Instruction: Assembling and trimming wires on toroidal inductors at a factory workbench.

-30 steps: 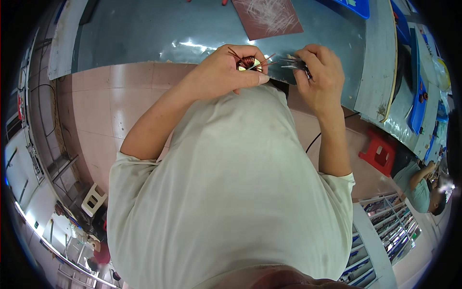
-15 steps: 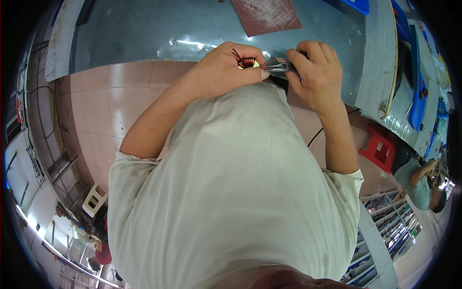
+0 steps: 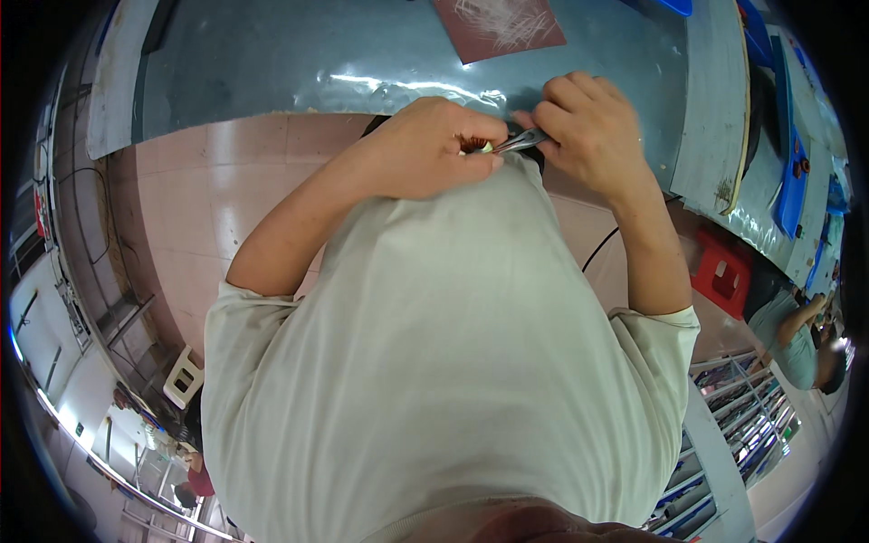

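At the upper centre of the frame, my left hand (image 3: 421, 149) is closed around a small copper-wound coil (image 3: 472, 143), thumb below and fingers curled over it, so that only a sliver of winding shows. My right hand (image 3: 593, 131), just to the right, grips the pliers (image 3: 523, 139); their tips point leftward and reach the coil's right side by my thumb, but I can't make out whether they have hold of a wire. To do this well, I think I should pin the coil firmly, set the tips square on one lead, pull or bend with my wrist rather than my shoulder, and spare the winding and my thumb from the metal. Just below my hands spreads my pale shirt (image 3: 453, 317). Above them, across the top of the frame, lies the glossy grey-green tabletop (image 3: 272, 63), bearing a brown sheet (image 3: 493, 50) streaked with pale marks or strands. Tiled floor (image 3: 181, 195) shows at left centre. Farther off, a red stool (image 3: 721, 271) stands at right, a blue tray (image 3: 792, 195) lies above it in the frame, and a white stool (image 3: 184, 377) sits at lower left. Beyond the red stool, a co-worker (image 3: 792, 353) bends near the right rim.
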`<move>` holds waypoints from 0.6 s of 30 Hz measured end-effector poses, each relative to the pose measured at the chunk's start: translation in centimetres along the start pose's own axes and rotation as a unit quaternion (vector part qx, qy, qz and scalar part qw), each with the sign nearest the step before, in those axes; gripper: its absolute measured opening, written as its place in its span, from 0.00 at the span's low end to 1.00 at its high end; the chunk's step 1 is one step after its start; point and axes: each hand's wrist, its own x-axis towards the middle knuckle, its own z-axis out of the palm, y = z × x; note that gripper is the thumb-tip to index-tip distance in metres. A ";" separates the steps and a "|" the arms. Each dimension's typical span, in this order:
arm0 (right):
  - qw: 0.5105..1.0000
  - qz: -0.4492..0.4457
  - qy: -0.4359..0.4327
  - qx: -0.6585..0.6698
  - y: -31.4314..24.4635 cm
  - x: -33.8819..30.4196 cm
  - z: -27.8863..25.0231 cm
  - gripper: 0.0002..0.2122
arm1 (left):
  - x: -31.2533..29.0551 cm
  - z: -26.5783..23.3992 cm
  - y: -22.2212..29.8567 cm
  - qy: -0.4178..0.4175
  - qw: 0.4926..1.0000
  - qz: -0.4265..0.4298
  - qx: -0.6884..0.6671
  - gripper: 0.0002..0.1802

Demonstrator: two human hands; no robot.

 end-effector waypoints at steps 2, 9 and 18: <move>1.000 0.013 0.000 0.002 0.0 -0.1 0.6 0.10 | 0.2 -0.2 0.3 -0.015 0.999 0.004 0.045 0.09; 0.989 0.127 0.069 0.038 0.1 -0.1 -0.6 0.11 | 0.7 0.6 -0.7 0.058 0.993 0.003 -0.103 0.11; 0.716 0.389 0.145 0.561 -3.9 -0.1 0.5 0.05 | 0.4 0.1 0.0 0.064 0.979 0.016 -0.194 0.09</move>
